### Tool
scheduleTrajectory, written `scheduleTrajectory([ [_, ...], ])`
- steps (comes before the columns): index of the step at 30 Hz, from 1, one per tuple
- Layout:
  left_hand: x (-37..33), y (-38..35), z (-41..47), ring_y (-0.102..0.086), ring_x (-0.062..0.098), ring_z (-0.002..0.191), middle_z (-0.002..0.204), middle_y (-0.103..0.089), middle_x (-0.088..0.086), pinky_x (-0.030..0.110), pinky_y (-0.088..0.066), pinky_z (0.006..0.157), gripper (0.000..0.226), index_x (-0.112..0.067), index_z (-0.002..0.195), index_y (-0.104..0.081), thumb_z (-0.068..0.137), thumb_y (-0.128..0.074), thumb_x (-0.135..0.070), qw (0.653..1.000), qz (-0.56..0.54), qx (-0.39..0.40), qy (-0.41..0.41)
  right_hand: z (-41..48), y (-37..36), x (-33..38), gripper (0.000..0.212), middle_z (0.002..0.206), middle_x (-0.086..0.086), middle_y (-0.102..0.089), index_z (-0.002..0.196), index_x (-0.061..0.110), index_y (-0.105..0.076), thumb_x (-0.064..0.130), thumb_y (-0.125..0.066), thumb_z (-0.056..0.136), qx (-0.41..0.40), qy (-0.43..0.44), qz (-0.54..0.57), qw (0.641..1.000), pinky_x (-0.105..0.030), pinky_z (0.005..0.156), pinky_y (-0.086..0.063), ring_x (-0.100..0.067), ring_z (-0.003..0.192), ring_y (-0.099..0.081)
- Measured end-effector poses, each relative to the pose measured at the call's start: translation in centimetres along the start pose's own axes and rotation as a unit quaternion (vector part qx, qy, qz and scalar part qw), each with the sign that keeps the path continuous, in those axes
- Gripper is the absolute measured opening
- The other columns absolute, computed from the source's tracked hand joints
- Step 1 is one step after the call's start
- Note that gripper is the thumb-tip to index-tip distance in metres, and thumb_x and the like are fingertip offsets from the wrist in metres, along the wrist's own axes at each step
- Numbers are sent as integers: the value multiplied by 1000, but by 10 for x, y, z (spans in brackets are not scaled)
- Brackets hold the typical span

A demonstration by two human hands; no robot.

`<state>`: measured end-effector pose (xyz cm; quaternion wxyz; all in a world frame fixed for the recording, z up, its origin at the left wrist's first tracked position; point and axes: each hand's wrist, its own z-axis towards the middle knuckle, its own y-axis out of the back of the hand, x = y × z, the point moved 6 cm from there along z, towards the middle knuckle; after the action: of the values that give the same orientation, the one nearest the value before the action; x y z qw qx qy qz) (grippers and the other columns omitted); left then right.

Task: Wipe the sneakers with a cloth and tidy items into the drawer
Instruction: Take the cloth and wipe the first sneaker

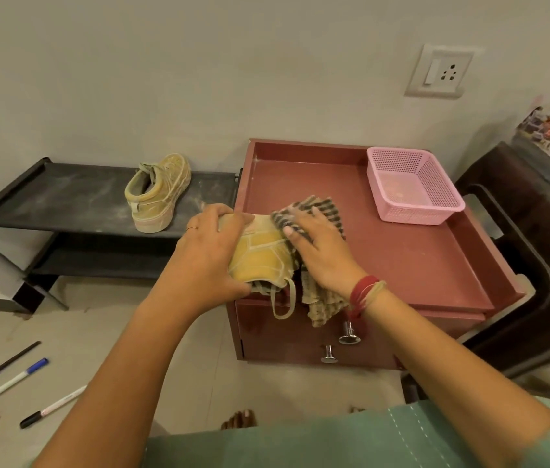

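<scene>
Lengthwise, the sneaker [260,255] points toe-away, heel toward the person, left hand [206,255] gripping it, right hand [322,255] pressing cloth [320,307] flat.

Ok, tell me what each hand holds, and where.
The left hand grips the yellow sneaker around one side. The right hand presses the striped cloth against the sneaker with flat fingers, without gripping it.

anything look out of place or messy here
A few pens lie scattered on the floor at lower left. The rack under the other sneaker is smeared with pale dust.
</scene>
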<state>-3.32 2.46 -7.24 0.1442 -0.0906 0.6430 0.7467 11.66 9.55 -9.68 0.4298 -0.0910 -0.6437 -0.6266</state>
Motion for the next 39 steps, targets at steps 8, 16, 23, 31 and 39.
scheduleTrajectory([
  [8, -3, 1, 2, -37, 25, 122, 133, -33, -1, 40, -38, 98, 99, -29, 139, -38, 55, -78, -63, 999, 24, -20, 8, 2, 8, -11, 43, 154, 12, -23, 139, 35, -40, 46, -34, 98, -4, -16, -75, 997, -49, 118, -7, -22, 146, -6],
  [16, -7, -2, 2, -32, 25, 128, 139, -33, 2, 39, -37, 100, 97, -28, 141, -38, 57, -80, -54, 999, 39, -11, 14, -3, 11, -16, 44, 155, 13, -21, 140, 34, -38, 46, -31, 99, -20, -34, -97, 995, -47, 117, 0, -17, 146, -7],
  [23, -7, 3, 2, -33, 21, 128, 142, -32, -2, 36, -44, 91, 98, -31, 144, -36, 59, -78, -58, 998, 64, 11, 21, -7, 9, -17, 43, 154, 15, -23, 140, 33, -38, 44, -31, 99, -19, -14, -82, 996, -47, 118, -1, -14, 146, -8],
  [31, 3, 17, 1, -33, 17, 129, 140, -34, -7, 38, -44, 91, 98, -34, 144, -36, 59, -76, -62, 997, 56, 29, 42, 7, 15, -39, 43, 143, 4, -45, 134, 31, -47, 50, -33, 97, -7, -54, 33, 998, -53, 117, -5, -19, 138, -32],
  [39, -8, 2, 6, -15, 25, 140, 147, -23, 2, 50, -21, 112, 100, -30, 145, -29, 62, -72, -63, 996, 76, 26, 29, 1, 15, -50, 33, 130, -6, -54, 127, 19, -53, 33, -39, 100, -113, -128, 240, 956, -35, 101, -40, -21, 123, -47],
])
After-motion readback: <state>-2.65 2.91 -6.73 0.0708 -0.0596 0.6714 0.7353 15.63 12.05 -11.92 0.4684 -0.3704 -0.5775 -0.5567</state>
